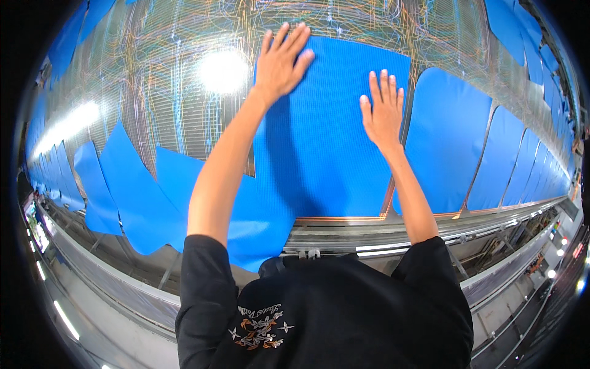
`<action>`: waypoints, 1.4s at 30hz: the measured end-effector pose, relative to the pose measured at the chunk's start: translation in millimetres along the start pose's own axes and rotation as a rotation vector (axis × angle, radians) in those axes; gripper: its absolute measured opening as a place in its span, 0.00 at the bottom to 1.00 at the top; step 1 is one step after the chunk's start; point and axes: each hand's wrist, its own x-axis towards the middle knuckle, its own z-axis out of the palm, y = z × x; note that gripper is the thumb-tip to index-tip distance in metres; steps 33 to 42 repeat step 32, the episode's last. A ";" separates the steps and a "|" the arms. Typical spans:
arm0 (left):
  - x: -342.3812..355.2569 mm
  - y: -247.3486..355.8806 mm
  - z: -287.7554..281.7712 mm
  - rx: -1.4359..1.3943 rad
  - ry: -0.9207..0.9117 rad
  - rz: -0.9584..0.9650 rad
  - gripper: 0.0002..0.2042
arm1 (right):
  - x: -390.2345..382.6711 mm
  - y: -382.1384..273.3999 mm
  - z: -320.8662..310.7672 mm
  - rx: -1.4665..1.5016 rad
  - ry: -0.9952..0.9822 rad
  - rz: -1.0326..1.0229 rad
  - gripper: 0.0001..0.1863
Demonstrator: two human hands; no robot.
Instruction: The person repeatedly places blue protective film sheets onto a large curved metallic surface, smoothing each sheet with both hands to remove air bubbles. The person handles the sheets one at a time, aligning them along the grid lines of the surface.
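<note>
A flat blue sheet with a fine ribbed surface lies in front of me on the long table. My left hand rests at its far left corner, fingers stretched out and partly past its edge. Flat against the right side of the same sheet is my right hand, its fingers apart. Neither hand grips anything. The shadow of my left arm falls across the sheet.
Several blue panels with rounded corners lie in a row to the right. Loose blue pieces overlap on the left, some hanging over the near edge. The dark table surface carries many coloured lines. A metal rail runs along the front.
</note>
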 end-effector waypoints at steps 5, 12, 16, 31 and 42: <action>-8.6 28.4 5.4 0.076 0.114 -0.101 0.31 | -1.5 -13.4 2.1 -0.048 0.063 0.141 0.36; -146.0 117.6 -35.7 -0.081 -0.250 0.073 0.29 | -101.1 -112.3 -11.1 0.045 -0.087 0.051 0.39; -246.7 150.3 -71.1 -0.102 -0.276 -0.007 0.29 | -227.0 -141.2 -39.0 0.173 -0.202 -0.080 0.38; -482.8 170.0 -137.0 -0.120 -0.355 -0.281 0.44 | -172.6 -208.1 -426.3 0.998 -0.021 -0.394 0.35; -478.4 171.0 -139.2 -0.133 -0.370 -0.283 0.46 | -170.3 -220.8 -423.8 1.016 -0.047 -0.441 0.35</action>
